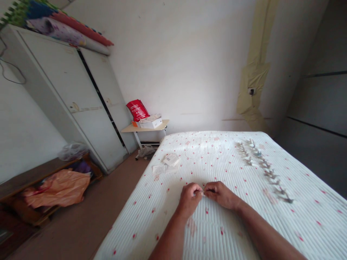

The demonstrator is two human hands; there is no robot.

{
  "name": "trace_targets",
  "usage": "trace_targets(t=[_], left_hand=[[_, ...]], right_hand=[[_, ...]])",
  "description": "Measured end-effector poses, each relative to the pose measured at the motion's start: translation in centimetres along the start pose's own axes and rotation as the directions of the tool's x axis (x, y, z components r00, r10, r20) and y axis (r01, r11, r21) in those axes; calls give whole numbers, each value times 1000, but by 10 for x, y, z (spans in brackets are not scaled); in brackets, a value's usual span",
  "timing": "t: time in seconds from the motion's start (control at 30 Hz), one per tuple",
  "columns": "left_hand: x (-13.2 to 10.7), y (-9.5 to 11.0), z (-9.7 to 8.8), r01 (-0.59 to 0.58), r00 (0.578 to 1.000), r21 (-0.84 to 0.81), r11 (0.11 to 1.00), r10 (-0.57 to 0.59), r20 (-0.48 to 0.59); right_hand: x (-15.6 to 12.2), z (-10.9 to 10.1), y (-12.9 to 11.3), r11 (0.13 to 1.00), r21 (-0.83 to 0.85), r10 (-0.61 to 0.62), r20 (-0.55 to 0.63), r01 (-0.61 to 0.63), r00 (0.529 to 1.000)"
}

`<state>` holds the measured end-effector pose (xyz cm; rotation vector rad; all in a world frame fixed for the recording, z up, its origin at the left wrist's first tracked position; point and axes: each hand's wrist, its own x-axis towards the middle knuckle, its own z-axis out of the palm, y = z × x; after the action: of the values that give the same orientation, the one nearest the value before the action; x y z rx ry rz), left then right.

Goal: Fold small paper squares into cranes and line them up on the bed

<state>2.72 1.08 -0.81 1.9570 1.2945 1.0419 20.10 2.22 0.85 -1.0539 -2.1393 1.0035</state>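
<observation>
My left hand (190, 198) and my right hand (221, 195) meet just above the mattress (206, 238), fingertips almost touching. Both are closed in a pinch. A tiny pale bit shows between the fingertips, too small and too hidden to name. Beyond my left hand lie several small printed paper squares (171, 159), with a flatter printed slip (158, 169) beside them. Over to the right of my right hand, small folded paper figures (271, 175), shaped like birds, stand in two rough rows.
A small table (165, 124) past the mattress's far left corner bears a red bag (137, 110) and a white box (151, 124). Grey metal cabinets (63, 79) stand at left. Below them, an orange plastic bag (59, 187) lies on a low wooden piece of furniture.
</observation>
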Motion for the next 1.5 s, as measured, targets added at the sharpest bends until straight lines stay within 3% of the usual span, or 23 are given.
trace_targets(t=[0.13,0.37,0.57,0.8,1.0,1.17,1.33,1.5], left_hand=[[1,1,1,9,1000,56,998,-10,4],[3,-3,4,167,985,-13,986,-167,34],[4,-4,6,202,977,35,979,-204,69],[5,1,12,182,981,296,937,-194,9],[3,10,8,168,985,497,852,-159,-59],[2,10,7,211,977,491,845,-174,-120],[4,6,7,229,973,511,829,-206,-101],[4,6,7,228,973,502,834,-205,-102]], right_hand=[[2,1,-5,994,-104,-20,-4,20,1000],[5,0,-2,1000,12,-3,23,2,1000],[2,-7,4,996,-53,74,55,-71,996],[5,-6,8,939,-286,186,-38,-189,982],[8,-2,2,877,-364,287,-126,-313,950],[9,0,2,853,-387,309,-168,-351,936],[11,1,4,832,-406,346,-155,-379,925],[15,7,-6,731,-456,452,-235,-508,861]])
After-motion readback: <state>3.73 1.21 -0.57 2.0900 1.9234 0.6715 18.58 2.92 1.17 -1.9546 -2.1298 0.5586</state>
